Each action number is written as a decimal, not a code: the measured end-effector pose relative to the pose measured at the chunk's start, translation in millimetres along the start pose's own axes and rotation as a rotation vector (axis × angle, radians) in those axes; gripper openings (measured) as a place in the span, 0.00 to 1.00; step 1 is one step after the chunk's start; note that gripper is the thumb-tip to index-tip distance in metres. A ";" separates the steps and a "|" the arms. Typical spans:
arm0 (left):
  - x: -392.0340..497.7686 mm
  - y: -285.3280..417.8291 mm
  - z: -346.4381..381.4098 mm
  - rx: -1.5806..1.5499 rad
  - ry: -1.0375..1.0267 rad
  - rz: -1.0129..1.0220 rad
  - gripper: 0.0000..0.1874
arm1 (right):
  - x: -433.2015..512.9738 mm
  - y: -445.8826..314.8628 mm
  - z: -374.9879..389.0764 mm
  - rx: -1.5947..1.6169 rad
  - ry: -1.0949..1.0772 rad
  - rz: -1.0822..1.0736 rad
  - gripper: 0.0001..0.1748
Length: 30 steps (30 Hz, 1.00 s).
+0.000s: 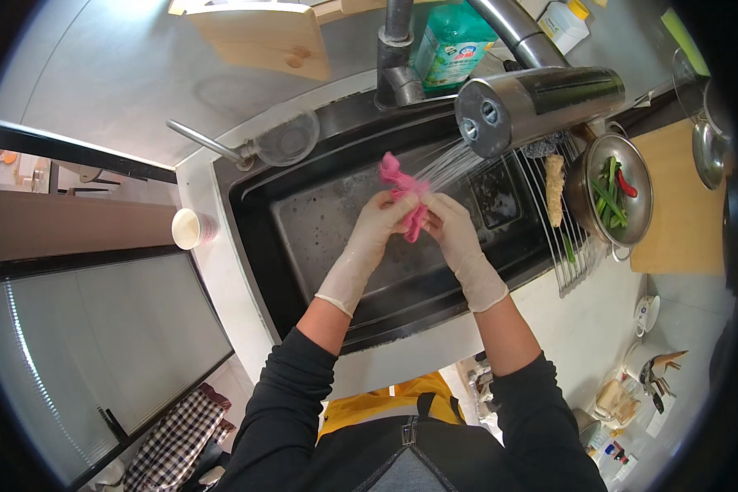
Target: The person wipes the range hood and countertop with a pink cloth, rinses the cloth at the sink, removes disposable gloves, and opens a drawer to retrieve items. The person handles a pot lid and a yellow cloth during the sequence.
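Note:
Both my hands wear pale, thin gloves and hold one bunched pink cloth (413, 224) above the basin of a dark sink (320, 234). My left hand (378, 224) grips it from the left, and my right hand (452, 227) pinches it from the right, the fingertips of the two hands close together. A loose end of the cloth sticks up beyond my fingers. Several thin streams of water run from the wide metal faucet head (498, 117) towards the cloth and my right hand.
A wire rack (566, 270) spans the sink's right side, with a metal colander (642, 203) of green vegetables and a red chili beside it. A paper cup (187, 229) stands on the left rim. Behind are a green detergent bottle (452, 52) and a clear strainer cup (289, 138).

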<state>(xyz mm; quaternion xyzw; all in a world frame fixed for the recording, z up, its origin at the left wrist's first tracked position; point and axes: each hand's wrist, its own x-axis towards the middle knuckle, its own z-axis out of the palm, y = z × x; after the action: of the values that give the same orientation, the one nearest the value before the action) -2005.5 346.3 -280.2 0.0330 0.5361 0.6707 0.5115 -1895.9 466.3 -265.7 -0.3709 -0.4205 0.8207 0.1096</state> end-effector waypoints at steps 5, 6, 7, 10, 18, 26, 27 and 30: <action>4.4 -19.3 -26.3 0.049 0.225 0.041 0.17 | 4.8 8.4 -11.1 0.365 0.084 0.061 0.19; 0.6 -13.4 -29.7 -0.031 0.286 0.033 0.19 | 7.9 9.1 -16.9 0.420 0.099 0.054 0.20; -2.3 -13.0 -36.7 -0.200 0.277 0.061 0.20 | 11.8 9.1 -23.0 0.476 0.115 0.046 0.21; -17.6 -22.8 -60.0 -0.605 0.171 0.142 0.28 | 19.3 15.5 -32.0 0.594 0.102 0.059 0.22; -34.9 -10.9 -37.8 -1.175 -0.027 0.123 0.26 | 30.5 17.6 -12.1 0.630 0.097 0.059 0.20; 7.5 -54.6 -33.2 -0.769 0.107 -0.170 0.21 | -46.8 59.4 61.4 -0.742 0.107 -0.355 0.08; 13.8 -70.5 -39.1 -0.853 -0.007 -0.114 0.21 | -58.0 57.7 67.7 -0.865 0.097 -0.404 0.09; 19.0 -97.4 -16.3 -0.914 -0.056 0.049 0.21 | 5.6 49.6 45.3 -1.134 0.300 -0.514 0.14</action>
<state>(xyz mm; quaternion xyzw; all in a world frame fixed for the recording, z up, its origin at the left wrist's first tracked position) -1960.7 339.2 -370.0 -0.1654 0.1702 0.8492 0.4717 -1925.1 410.6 -290.0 -0.3694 -0.8450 0.3575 0.1473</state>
